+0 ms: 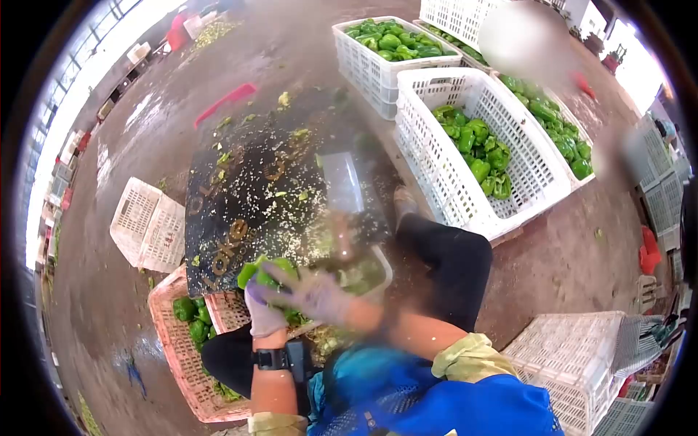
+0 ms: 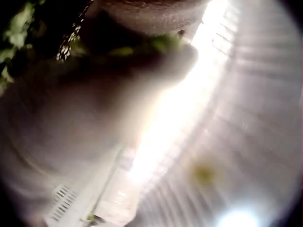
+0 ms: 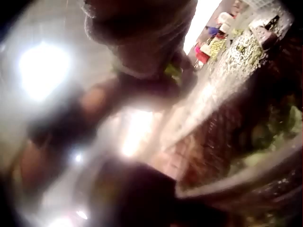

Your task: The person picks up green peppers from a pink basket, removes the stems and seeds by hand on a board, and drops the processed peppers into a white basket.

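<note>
A green bell pepper [image 1: 247, 276] is in my gloved left hand [image 1: 263, 314], whose fingers curl round it. My right hand [image 1: 320, 296], also gloved and blurred by motion, reaches across to the pepper with its fingers spread at its near side. In the right wrist view a bit of green pepper [image 3: 173, 72] shows between dark, blurred fingers. The left wrist view has only a thin green strip of it [image 2: 163, 43] past the hand. Beneath and ahead of the hands lies a black board [image 1: 251, 185] with gold lettering, strewn with pale seeds and green scraps.
At my left knee stands a pinkish crate [image 1: 169, 349] holding peppers. To the right is a large white crate [image 1: 429, 156] partly filled with peppers, and behind it another full white crate [image 1: 363, 69]. An upturned white basket [image 1: 149, 221] sits left of the board.
</note>
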### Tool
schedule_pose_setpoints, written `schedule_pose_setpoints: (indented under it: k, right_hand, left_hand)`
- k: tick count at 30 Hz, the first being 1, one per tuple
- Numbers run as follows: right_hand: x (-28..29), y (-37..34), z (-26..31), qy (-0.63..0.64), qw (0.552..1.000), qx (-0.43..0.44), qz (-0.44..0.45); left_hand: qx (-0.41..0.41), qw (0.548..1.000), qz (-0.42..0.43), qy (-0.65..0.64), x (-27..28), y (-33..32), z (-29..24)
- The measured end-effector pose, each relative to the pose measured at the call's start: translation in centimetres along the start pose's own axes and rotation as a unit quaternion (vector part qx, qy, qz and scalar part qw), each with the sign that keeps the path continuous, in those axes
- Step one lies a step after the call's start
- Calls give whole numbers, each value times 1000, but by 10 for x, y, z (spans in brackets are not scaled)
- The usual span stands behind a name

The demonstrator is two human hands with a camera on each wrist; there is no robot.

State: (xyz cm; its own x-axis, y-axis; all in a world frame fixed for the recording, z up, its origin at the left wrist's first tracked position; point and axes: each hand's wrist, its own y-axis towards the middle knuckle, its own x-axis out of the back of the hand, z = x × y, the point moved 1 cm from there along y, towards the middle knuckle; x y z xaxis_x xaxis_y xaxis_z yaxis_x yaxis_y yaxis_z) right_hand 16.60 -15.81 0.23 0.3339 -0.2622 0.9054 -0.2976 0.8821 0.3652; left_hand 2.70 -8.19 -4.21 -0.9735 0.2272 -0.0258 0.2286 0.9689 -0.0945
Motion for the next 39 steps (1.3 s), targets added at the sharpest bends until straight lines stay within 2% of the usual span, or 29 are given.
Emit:
schedule_pose_setpoints:
  k: [1,2,3,4,5,6,7,9,12,13,15,16,17,18,19,20,21,23,24,26,27,29,31,33,34,35,36,38,39]
  right_hand:
    - [5,-1,-5,58,992,-108,36]
    - [17,-4,-16,111,969,-207,77]
    - [11,-14,-31,195,941,-274,-38]
    - [5,-24,-46,278,893,-313,-168]
    - [18,-27,-74,427,788,-420,-144]
    - [31,-31,-101,539,640,-527,-149]
    - [52,-41,-121,630,578,-455,-249]
    - [94,-62,-161,798,384,-246,-394]
    - [76,-64,-166,776,440,-344,-293]
    - [72,-62,-165,765,456,-375,-258]
    - [45,-45,-121,601,712,-350,-95]
    - [29,-41,-94,493,809,-321,-6]
    - [42,-37,-62,698,653,-286,-61]
    - [4,-35,-68,744,617,-236,-102]
    - [12,-34,-68,797,547,-244,-82]
    - [19,-32,-67,841,472,-256,-63]
    - [26,-34,-71,829,459,-311,-70]
    - [41,-40,-75,800,422,-418,-88]
    - [49,-47,-88,784,442,-424,-99]
    - [76,-63,-117,760,512,-376,-135]
    - [89,-65,-136,746,546,-349,-152]
    - [121,-66,-166,718,607,-290,-179]
    - [142,-57,-179,665,681,-242,-192]
    - [139,-43,-184,650,715,-199,-161]
    - [114,-27,-178,756,626,-171,-89]
    - [88,-12,-173,843,512,-163,-10]
    - [63,3,-167,895,404,-174,69]
    - [23,25,-112,807,535,-250,-5]
    - [10,35,-90,794,545,-270,-4]
  left_hand:
    - [63,960,-44,-270,-17,-5,-15]
    - [30,987,-14,-160,-10,4,2]
    - [69,974,-22,-214,5,8,15]
    - [106,957,-35,-269,18,13,27]
    - [79,958,-11,-275,20,13,26]
    - [67,961,-28,-265,8,5,9]
    - [131,920,-31,-367,22,9,16]
    - [162,910,-46,-379,31,12,34]
    - [109,955,-7,-276,-26,-3,-12]
    - [61,985,7,-161,-52,-8,-27]
    - [33,983,90,-158,-79,-9,-33]
    - [30,986,124,-107,-94,-13,-41]
    - [28,986,155,-54,-107,-22,-54]
    - [47,986,158,-9,-116,-35,-72]
    - [52,982,182,21,-113,-32,-69]
    - [9,973,231,-11,-109,-26,-67]
    - [-34,962,269,-40,-102,-21,-66]
    - [52,947,269,-168,-90,-27,-95]
    - [28,950,266,-160,-76,-25,-107]
    - [-17,960,248,-128,-31,-20,-136]
    - [-46,964,241,-106,1,-18,-150]
    - [-82,976,173,-108,80,-14,-152]
    - [-80,994,6,-73,151,-30,-156]
    - [-48,993,-85,-63,226,-49,-139]
    - [-31,992,-116,-37,247,-63,-132]
    - [-10,989,-147,-11,264,-78,-123]
    - [50,985,-162,41,289,-87,-107]
    - [161,962,-186,121,318,-102,-74]
    - [235,944,-151,176,328,-105,-66]
